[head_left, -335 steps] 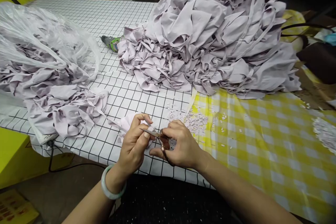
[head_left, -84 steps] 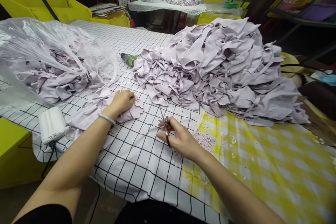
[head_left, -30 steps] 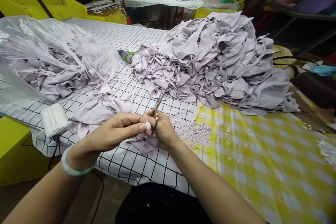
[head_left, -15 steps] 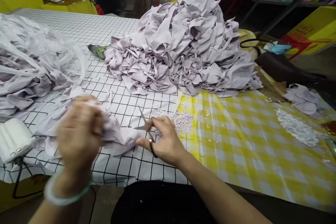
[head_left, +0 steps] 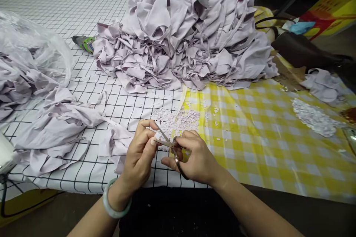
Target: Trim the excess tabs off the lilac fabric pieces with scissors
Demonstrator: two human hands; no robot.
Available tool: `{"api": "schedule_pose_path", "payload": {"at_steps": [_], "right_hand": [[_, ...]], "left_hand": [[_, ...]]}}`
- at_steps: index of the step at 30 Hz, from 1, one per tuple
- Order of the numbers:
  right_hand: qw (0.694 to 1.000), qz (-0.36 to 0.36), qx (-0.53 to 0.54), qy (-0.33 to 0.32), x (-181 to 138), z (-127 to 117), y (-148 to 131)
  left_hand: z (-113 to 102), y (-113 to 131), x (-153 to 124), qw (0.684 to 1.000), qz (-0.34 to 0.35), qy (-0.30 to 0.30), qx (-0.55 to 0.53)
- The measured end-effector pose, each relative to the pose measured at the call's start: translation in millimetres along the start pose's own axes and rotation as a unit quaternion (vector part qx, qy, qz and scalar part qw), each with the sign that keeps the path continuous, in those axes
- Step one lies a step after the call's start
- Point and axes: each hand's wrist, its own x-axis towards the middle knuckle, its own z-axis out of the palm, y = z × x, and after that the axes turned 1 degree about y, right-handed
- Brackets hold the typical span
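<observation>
My right hand (head_left: 194, 157) grips small scissors (head_left: 167, 141), their blades parted and pointing left. My left hand (head_left: 140, 152), with a pale bangle on its wrist, pinches the edge of a lilac fabric piece (head_left: 115, 144) right at the blades. Both hands hover over the near edge of the table, where the grid-patterned cloth (head_left: 133, 102) meets the yellow checked cloth (head_left: 250, 126). Small lilac snippets (head_left: 180, 118) lie scattered just beyond my hands.
A big heap of lilac fabric pieces (head_left: 183, 33) fills the back middle. A smaller pile (head_left: 55, 126) lies at the left, beside a clear plastic bag (head_left: 33, 52) of more fabric. A green-handled tool (head_left: 83, 42) lies by the heap. Snippets (head_left: 314, 118) and dark objects sit far right.
My left hand came back from the left pile with a fabric piece and now pinches it at the scissor blades. The view tilted down and nearer to the table.
</observation>
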Motion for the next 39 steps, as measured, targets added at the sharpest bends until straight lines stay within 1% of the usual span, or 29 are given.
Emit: {"api": "schedule_pose_path", "payload": {"at_steps": [6,13,17,21,26,31,36,39], "right_hand": [[1.000,-0.007,-0.005,-0.012,-1,-2,1],[1.000,-0.017,-0.012,-0.008,-2,0,-2],[1.000,-0.027,-0.005,0.008,-2,2,-2],[0.999,-0.036,0.003,0.018,-2,4,-1],[0.999,-0.037,0.007,0.035,-4,8,3],[0.997,-0.035,-0.017,0.060,-6,8,8],[0.996,-0.017,-0.035,0.084,-12,6,16],[0.995,0.019,-0.031,0.088,-16,6,25]], "left_hand": [[1,1,0,0.998,0.030,-0.009,0.046],[0,5,3,0.997,0.068,-0.026,0.032],[0,2,3,0.996,0.088,-0.033,0.008],[0,-1,2,0.995,0.087,-0.043,-0.001],[0,-1,3,0.993,0.102,-0.055,0.008],[5,1,8,0.990,0.116,-0.070,0.026],[14,2,17,0.986,0.126,-0.099,0.048],[19,-1,23,0.984,0.122,-0.115,0.052]]}}
